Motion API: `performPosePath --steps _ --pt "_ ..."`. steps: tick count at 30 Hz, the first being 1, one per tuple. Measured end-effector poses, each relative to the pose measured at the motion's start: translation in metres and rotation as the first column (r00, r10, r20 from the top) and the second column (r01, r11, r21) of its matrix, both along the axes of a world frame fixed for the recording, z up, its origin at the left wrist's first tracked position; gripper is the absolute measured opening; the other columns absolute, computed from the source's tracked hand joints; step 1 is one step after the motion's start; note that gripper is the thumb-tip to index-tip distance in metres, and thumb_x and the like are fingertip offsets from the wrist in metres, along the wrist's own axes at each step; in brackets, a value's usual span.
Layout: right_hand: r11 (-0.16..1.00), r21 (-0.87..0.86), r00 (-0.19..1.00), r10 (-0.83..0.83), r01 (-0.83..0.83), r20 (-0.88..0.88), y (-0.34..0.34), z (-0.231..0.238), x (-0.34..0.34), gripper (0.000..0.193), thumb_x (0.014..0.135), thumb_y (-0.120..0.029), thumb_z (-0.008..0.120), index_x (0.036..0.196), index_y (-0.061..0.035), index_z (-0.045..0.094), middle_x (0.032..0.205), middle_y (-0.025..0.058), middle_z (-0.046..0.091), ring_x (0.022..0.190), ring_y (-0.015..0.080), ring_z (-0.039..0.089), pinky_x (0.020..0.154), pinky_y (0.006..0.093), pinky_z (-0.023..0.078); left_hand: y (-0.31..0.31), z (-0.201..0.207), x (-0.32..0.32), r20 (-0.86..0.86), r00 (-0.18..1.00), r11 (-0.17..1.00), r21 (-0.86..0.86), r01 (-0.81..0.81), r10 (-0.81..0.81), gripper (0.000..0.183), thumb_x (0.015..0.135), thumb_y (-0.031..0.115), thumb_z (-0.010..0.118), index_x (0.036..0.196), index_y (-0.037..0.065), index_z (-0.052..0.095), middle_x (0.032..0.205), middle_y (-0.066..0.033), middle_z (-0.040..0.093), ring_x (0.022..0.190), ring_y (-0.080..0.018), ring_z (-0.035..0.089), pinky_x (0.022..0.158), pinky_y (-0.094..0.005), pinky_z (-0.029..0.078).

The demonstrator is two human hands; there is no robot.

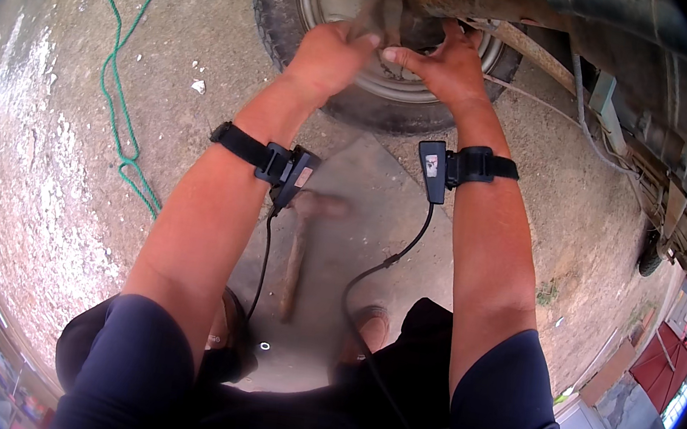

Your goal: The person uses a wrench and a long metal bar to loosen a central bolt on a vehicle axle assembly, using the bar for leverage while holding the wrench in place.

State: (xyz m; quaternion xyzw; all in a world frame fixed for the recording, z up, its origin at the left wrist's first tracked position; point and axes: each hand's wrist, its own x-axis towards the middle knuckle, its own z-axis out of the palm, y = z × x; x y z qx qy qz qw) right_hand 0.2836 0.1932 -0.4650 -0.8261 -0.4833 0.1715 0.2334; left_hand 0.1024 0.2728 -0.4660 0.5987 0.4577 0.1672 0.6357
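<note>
The left hand point(328, 57) reaches into the inner side of the wheel point(386, 113), fingers curled but too blurred to tell whether they grip anything; the right hand point(447, 66) is beside it, thumb and fingers spread, its hold unclear. The wheel sits under the vehicle point(636, 66), by the rusty axle point(485, 2). Work there appears under way, unfinished: no detached part shows, and the hammer point(294, 268) lies unheld.

The left hand point(331, 57) and right hand point(449, 70) are positioned at the wheel point(390, 115); a hammer point(297, 247) is laid nearer the feet point(374, 328), a rope point(112, 57) farther left.
</note>
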Motion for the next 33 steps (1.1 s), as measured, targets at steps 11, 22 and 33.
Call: performPosePath --steps 11,22,33 --pt "1.000 0.018 1.000 0.009 -0.010 0.009 -0.002 -0.001 0.003 0.117 0.055 -0.056 0.088 0.148 -0.0032 0.038 0.144 0.0285 0.040 0.134 0.0422 0.042 0.106 0.0407 0.046 -0.043 0.012 -0.065 0.005 0.976 0.970 -0.112 -0.215 0.217 0.030 0.099 0.032 0.061 0.092 0.003 0.065 0.075 -0.0030 0.061 0.051 -0.0087 0.043 0.045 -0.0264 0.034" --pt "0.972 0.134 0.919 0.129 -0.191 0.372 -0.028 -0.007 -0.022 0.051 0.077 -0.041 0.077 0.115 -0.0080 0.070 0.118 0.0125 0.066 0.114 0.0318 0.059 0.101 0.0407 0.047 -0.069 0.008 -0.121 0.002 0.925 0.896 -0.252 -0.367 0.379 0.028 0.100 0.030 0.059 0.104 0.002 0.061 0.083 -0.0057 0.064 0.048 -0.0070 0.044 0.041 -0.0244 0.034" --pt "0.964 0.164 0.932 0.146 -0.209 0.331 -0.023 -0.013 -0.025 0.033 0.087 -0.029 0.072 0.111 -0.0077 0.073 0.112 0.0119 0.068 0.111 0.0317 0.059 0.094 0.0394 0.049 -0.073 0.007 -0.129 -0.028 0.915 0.884 -0.250 -0.395 0.402 0.029 0.100 0.029 0.059 0.107 0.001 0.061 0.081 -0.0053 0.064 0.047 -0.0072 0.044 0.041 -0.0239 0.034"
